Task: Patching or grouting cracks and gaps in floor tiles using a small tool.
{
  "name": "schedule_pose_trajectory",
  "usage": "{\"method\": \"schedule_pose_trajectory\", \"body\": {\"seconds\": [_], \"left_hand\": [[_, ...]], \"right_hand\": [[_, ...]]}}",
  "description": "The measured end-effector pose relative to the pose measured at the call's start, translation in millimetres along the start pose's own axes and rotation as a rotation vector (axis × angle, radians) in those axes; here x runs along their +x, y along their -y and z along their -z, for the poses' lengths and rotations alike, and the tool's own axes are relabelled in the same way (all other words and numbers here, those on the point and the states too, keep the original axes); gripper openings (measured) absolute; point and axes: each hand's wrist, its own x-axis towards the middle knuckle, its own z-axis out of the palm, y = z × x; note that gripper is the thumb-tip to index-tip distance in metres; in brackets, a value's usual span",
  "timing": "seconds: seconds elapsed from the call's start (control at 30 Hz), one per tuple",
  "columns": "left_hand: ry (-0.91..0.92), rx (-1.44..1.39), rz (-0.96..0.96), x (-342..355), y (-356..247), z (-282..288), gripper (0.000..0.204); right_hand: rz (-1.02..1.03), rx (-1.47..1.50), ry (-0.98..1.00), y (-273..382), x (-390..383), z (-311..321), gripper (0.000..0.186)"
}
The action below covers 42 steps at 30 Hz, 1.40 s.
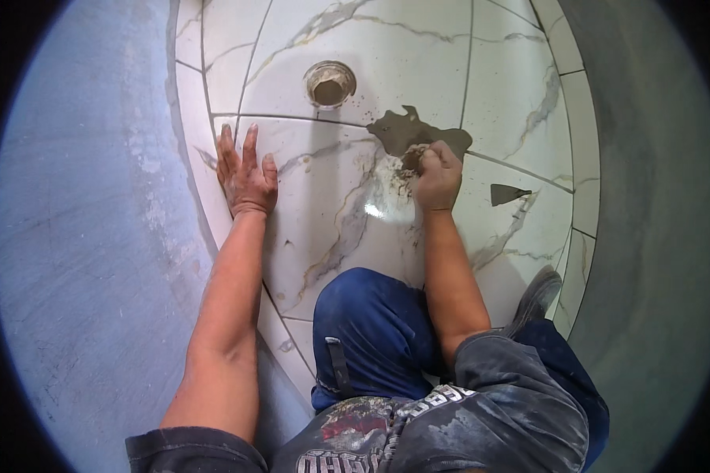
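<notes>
My left hand (248, 177) lies with its fingers spread on the white marbled floor tile (323, 205), beside the blue wall. My right hand (439, 180) is closed at the lower edge of a wet grey patch of grout-like paste (418, 132). Something small and brownish shows by its fingertips; whether it is paste or a held thing I cannot make out. Whitish smears mark the tile just below those fingers. Right of that hand lies a small flat dark wedge-shaped piece (509, 194), apart from it.
A round drain hole (329, 84) with a rough rim opens in the tile beyond my hands. The blue wall (95, 197) rises on the left, a grey wall (647, 197) on the right, both with tiled skirting. My bent knee (375, 327) and shoe (538, 298) are close by.
</notes>
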Motion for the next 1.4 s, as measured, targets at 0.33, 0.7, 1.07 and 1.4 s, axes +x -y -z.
{"method": "schedule_pose_trajectory", "body": {"seconds": [0.33, 0.7, 1.07, 1.4], "left_hand": [[0.015, 0.026, 0.01, -1.8, -0.5, 3.2, 0.063], [0.011, 0.027, 0.005, -1.3, -1.1, 2.3, 0.062], [0.008, 0.008, 0.013, -0.1, -2.4, 3.2, 0.062], [0.006, -0.011, -0.008, 3.3, -5.2, 1.3, 0.061]], "right_hand": [[0.234, 0.147, 0.07, -0.8, -3.6, 0.7, 0.031], [0.133, 0.178, 0.036, 13.6, -8.6, 3.6, 0.026], [0.07, 0.074, 0.032, -0.3, -6.3, -2.4, 0.026], [0.221, 0.194, -0.002, 11.4, -1.2, 0.5, 0.025]]}}
